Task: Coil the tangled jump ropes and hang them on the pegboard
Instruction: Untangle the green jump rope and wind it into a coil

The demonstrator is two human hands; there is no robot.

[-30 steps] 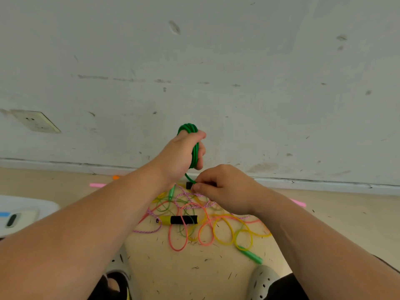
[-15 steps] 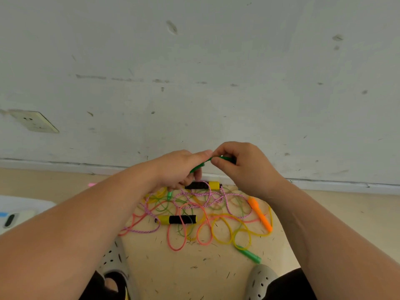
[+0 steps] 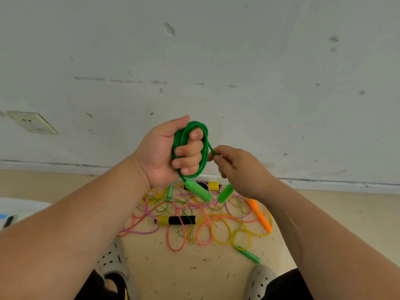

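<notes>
My left hand (image 3: 171, 152) is raised palm toward me, its fingers curled through a coil of green jump rope (image 3: 203, 161). One green handle (image 3: 198, 190) hangs below the coil and a second green handle (image 3: 225, 193) dangles beside it. My right hand (image 3: 236, 167) pinches the free end of the green cord just right of the coil. On the floor below lies a tangle of ropes (image 3: 205, 221): pink, yellow, thin green and a pink-white braided one. It includes a yellow-and-black handle (image 3: 176, 220), an orange handle (image 3: 259, 215) and a small green handle (image 3: 249, 254). No pegboard is in view.
A scuffed white wall (image 3: 216, 72) with a socket (image 3: 32, 123) stands close ahead, its baseboard (image 3: 324, 182) meeting the beige floor. My two perforated grey shoes (image 3: 260, 282) frame the pile. A white surface with a small device (image 3: 8, 220) sits at far left.
My left hand rose and turned palm toward me, showing the green coil round its fingers. The right hand now pinches the cord's end to the right, and both green handles hang down.
</notes>
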